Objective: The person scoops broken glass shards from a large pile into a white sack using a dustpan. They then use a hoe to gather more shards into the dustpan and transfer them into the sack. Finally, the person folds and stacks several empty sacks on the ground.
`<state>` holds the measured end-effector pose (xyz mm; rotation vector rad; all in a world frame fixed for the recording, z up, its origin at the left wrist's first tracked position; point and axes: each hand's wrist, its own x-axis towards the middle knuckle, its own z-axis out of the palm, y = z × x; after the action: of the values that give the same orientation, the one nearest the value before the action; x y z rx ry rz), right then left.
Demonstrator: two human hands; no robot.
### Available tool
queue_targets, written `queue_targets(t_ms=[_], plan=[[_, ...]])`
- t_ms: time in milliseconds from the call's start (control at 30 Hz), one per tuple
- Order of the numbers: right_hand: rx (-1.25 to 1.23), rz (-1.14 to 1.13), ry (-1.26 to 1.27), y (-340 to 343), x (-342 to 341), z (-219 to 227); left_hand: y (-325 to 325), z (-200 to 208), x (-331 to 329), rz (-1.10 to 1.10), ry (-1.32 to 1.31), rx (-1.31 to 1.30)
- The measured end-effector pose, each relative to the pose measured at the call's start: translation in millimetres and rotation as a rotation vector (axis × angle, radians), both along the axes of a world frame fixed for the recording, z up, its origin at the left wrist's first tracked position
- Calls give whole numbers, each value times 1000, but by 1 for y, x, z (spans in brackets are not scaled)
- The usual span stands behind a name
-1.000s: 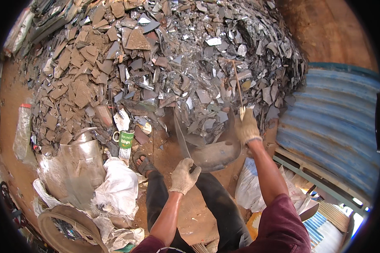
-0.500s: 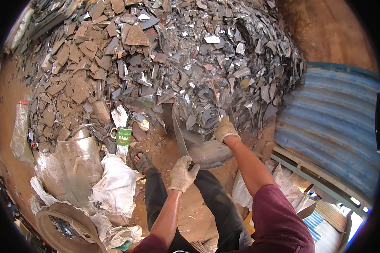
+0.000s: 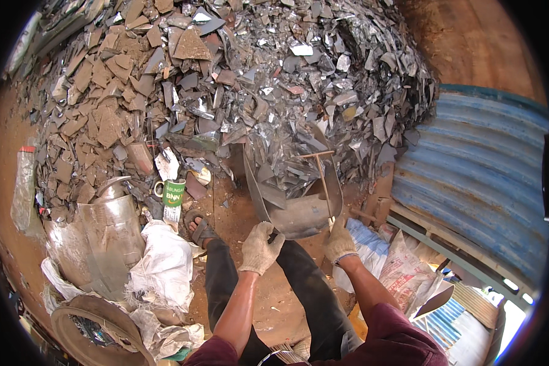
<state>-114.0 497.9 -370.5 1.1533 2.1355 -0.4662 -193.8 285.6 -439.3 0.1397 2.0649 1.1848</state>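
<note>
Both my hands wear pale knitted work gloves. My left hand (image 3: 261,247) is closed on the near left rim of a dark, curved scoop (image 3: 296,219), whose wide mouth faces the heap of broken glass (image 3: 274,79). Shards lie inside the scoop. My right hand (image 3: 340,242) is wrapped around the handle of a small rake (image 3: 323,183) with a T-shaped head. The rake's crossbar hangs over the scoop's right part, above the shards. Its handle slants down to my glove at the scoop's near right side.
Left of my sandalled foot (image 3: 200,229) stands a green mug (image 3: 173,194). White sacks (image 3: 165,265) and a round, rimmed container (image 3: 97,329) lie at the lower left. Blue corrugated sheet (image 3: 470,165) rises on the right, with more sacks (image 3: 402,268) below it.
My right hand has drawn the rake back from the heap toward me, bringing its head over the scoop. More shards show in the scoop. My left hand keeps its hold on the rim.
</note>
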Motion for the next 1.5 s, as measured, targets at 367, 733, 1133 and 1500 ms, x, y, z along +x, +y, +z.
queue_targets(t_ms=[367, 733, 1133, 1500], plan=[[623, -551, 124, 72, -37, -60, 14, -7, -1, -67, -24, -33], [497, -1433, 88, -38, 23, -151, -7, -35, 24, -26, 119, -125], [310, -1661, 370, -59, 90, -176, -17, -17, 16, 304, 253, -23], [342, -1714, 115, -65, 115, -204, 89, -43, -156, -102, 602, -114]])
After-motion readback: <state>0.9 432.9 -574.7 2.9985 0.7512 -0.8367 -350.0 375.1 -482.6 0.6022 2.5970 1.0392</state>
